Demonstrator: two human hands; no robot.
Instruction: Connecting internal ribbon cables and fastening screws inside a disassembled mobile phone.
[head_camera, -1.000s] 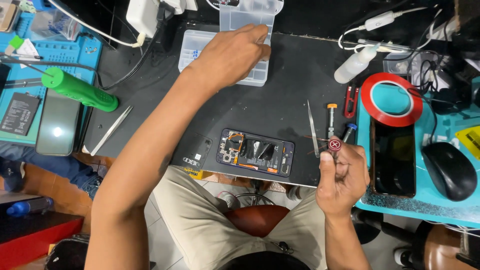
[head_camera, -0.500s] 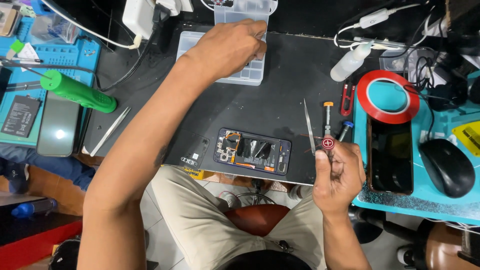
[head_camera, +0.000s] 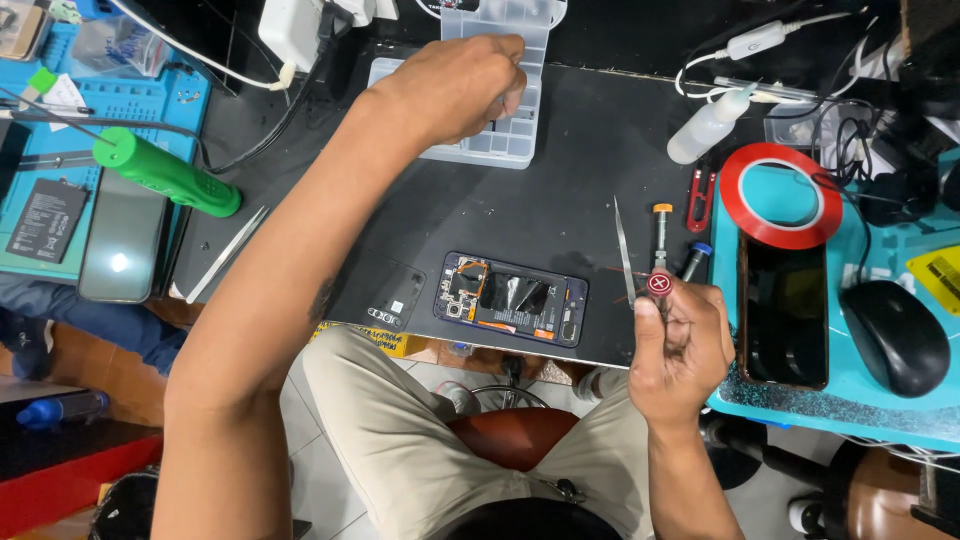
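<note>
Left hand (head_camera: 455, 85) reaching far forward over a clear plastic compartment box (head_camera: 497, 140), fingers curled down and bunched together into its cells; impossible to tell whether anything is pinched between the fingertips, hidden as these are behind the knuckles. Right hand (head_camera: 680, 345) drawn back near the front edge of the black work mat (head_camera: 570, 190), closed in a loose fist around a screwdriver with a red cap (head_camera: 659, 284), cap end facing up out of the top of the fist, shaft hidden inside the fingers. Just beyond that hand, lying on the mat: slim metal tweezers (head_camera: 623, 250), an orange-capped screwdriver (head_camera: 661, 228) and a blue-capped screwdriver (head_camera: 695, 260), all close to the knuckles but apart from them. Just to the inner side of the right hand, an opened phone (head_camera: 511, 299) lying flat with back cover off, boards and battery area exposed, touched by neither hand. Farther out from the right hand, on a teal mat (head_camera: 880, 400): a dark phone, screen up (head_camera: 782, 310), a roll of red tape (head_camera: 780, 195) beyond it, a black mouse (head_camera: 895, 335) at the far outer side. Beyond the right hand and between the two hands, a small squeeze bottle (head_camera: 708, 127) lying tilted. Well to the outer side of the left forearm, a green cylindrical tool (head_camera: 165, 172) and a second pair of tweezers (head_camera: 227, 252).
</note>
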